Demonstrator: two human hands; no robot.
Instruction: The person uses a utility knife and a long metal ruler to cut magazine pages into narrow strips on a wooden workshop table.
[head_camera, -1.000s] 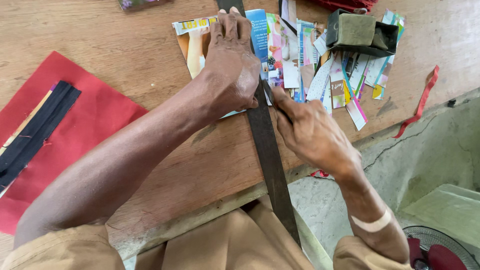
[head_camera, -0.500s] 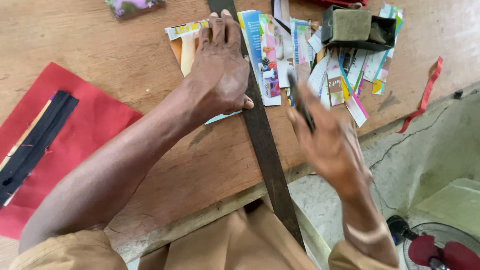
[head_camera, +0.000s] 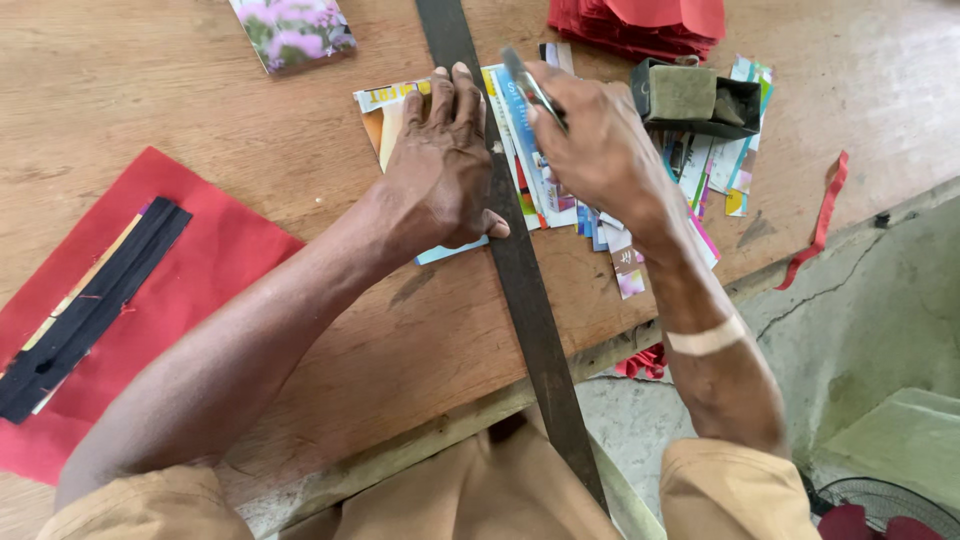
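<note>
My left hand (head_camera: 443, 170) lies flat on a colourful printed sheet (head_camera: 385, 115), pressing it against the wooden table (head_camera: 200, 110); its thumb touches a long dark metal straightedge (head_camera: 520, 290). The straightedge runs from the table's far side past the near edge to my lap. My right hand (head_camera: 590, 140) holds a thin grey blade (head_camera: 530, 85) at the far end of the sheet, right beside the straightedge. Cut colourful strips (head_camera: 620, 260) lie under and beyond my right hand.
A red sheet (head_camera: 210, 270) with black strips (head_camera: 90, 310) lies at the left. A dark green box (head_camera: 695, 95) and folded red paper (head_camera: 640, 20) sit at the back right. A flowered card (head_camera: 295, 30) lies at the top. A red scrap (head_camera: 825, 215) lies near the table's edge.
My right hand has moved from the near part of the straightedge up to the far end of the sheet, carrying the blade. The left hand has stayed pressed on the sheet.
</note>
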